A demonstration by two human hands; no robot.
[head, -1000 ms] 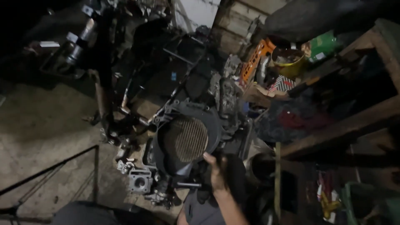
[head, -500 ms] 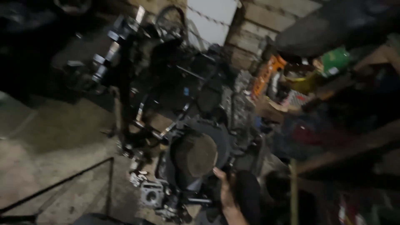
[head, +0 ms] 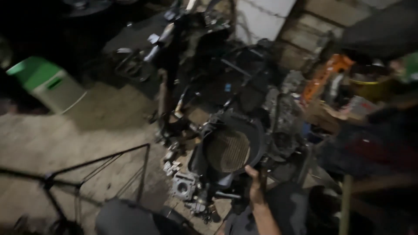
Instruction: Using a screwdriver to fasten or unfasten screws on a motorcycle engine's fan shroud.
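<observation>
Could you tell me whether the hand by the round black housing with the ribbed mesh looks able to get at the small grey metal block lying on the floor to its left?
Probably yes. The hand rests at the housing's lower rim, and the metal block lies close by on the floor with no part covering it.

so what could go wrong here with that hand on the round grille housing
1. The hand grips the lower rim of the round black housing, which leans among stacked parts; it could tip or slide.
2. Small metal parts lie loose on the floor just below, so a foot or a dropped piece might hit them.
3. The scene is dim and the pile of dark engine parts is tangled; fingers could be pinched on edges hard to see.
</observation>
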